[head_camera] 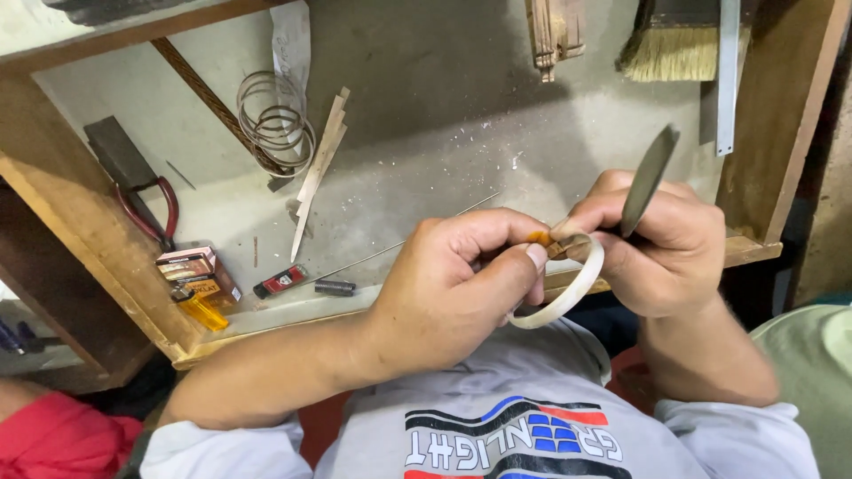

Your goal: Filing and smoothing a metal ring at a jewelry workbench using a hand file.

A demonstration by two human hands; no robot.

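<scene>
The left hand (461, 275) pinches a pale white ring (568, 288) between thumb and fingers, holding it up over the person's lap, just in front of the workbench (426, 160) edge. The right hand (661, 244) is closed round a flat grey file (650, 177), whose blade sticks upward while its lower end meets the ring's top. On the bench lie a coil of wire rings (277, 124), thin wood strips (319, 164), red-handled pliers (146, 213), a yellow lighter (202, 312) and a brush (674, 44).
</scene>
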